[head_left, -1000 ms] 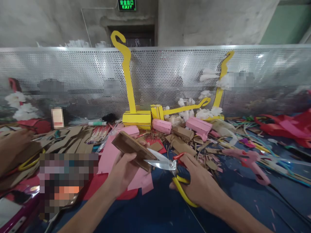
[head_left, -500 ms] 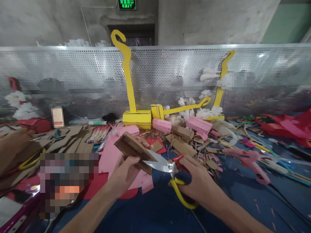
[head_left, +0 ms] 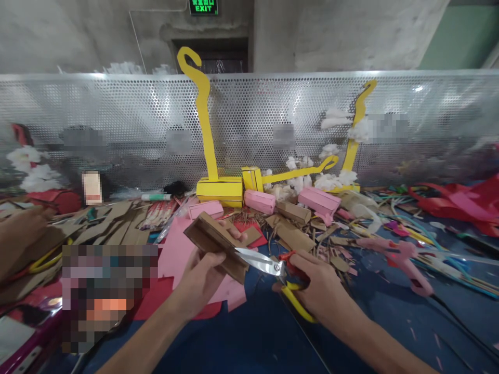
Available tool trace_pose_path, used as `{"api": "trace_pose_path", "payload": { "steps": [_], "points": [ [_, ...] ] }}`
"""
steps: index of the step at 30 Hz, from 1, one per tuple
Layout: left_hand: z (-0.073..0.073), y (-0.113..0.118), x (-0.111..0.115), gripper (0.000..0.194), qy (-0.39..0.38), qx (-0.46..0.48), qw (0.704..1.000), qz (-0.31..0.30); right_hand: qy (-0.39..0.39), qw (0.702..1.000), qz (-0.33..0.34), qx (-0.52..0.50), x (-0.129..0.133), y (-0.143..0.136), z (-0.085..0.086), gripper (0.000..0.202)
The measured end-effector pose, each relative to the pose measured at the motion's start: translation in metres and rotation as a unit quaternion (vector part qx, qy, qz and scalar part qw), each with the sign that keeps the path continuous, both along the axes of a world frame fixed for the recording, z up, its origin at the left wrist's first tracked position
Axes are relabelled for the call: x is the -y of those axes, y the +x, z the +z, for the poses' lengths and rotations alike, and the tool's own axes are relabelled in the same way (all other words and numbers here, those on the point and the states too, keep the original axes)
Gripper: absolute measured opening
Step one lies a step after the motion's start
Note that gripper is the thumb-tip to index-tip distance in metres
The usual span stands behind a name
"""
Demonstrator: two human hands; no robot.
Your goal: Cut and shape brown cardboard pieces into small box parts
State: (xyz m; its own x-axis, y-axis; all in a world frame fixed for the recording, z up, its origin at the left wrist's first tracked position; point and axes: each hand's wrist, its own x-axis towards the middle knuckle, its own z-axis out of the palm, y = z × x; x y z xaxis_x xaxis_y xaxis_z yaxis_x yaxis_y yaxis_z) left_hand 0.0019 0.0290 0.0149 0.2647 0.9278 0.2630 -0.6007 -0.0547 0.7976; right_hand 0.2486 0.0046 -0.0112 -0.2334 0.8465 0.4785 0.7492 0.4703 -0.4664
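Two bare hands meet over a cluttered blue bench [head_left: 249, 337], which I follow from afar through the head camera. The left hand [head_left: 205, 267] is clamped on a folded cardboard piece [head_left: 214, 236], its thumb on the near face and fingertips showing past the far edge. The piece is held tilted above the bench, in the middle of the view, sloping down to the right. The right hand [head_left: 314, 285] has its fingers wrapped around the red and yellow handles of a pair of scissors [head_left: 262, 262].

What has changed is the scissors: a second ago the blades stood wide apart across the cardboard's lower right end; now they lie together as one silver point overlapping that end. I judge that a closing stroke has just finished. The piece looks whole; I cannot make out a fresh cut, nor whether the blade tips touch the board. The left hand's grip looks much the same as before.

Beneath the cardboard lies a pink paper sheet [head_left: 175, 252]; behind it sit a pink box [head_left: 259, 202] and a yellow box with a tall hook [head_left: 220, 191]. To the right rests a pink glue gun [head_left: 403, 254], well apart from both hands.
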Motion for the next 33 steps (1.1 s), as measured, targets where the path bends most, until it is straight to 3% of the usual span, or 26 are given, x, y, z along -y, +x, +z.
{"api": "trace_pose_path", "payload": {
  "steps": [7,13,24,33],
  "points": [
    [-0.004,0.000,0.000,0.038,0.011,0.000,1.000,0.007,0.017,0.999,-0.029,0.013,0.001,0.000,-0.001,0.028],
    [-0.003,0.000,-0.003,0.040,0.023,-0.006,0.999,0.030,0.029,0.997,-0.048,0.051,0.009,-0.005,0.002,0.038],
    [-0.007,-0.002,-0.004,0.052,0.021,0.006,0.999,0.047,0.029,0.998,-0.050,0.033,0.009,-0.003,0.003,0.039],
    [-0.007,-0.001,-0.002,0.046,0.021,-0.008,0.999,0.038,0.060,0.998,-0.019,0.010,0.006,-0.002,0.001,0.026]
  ]
}}
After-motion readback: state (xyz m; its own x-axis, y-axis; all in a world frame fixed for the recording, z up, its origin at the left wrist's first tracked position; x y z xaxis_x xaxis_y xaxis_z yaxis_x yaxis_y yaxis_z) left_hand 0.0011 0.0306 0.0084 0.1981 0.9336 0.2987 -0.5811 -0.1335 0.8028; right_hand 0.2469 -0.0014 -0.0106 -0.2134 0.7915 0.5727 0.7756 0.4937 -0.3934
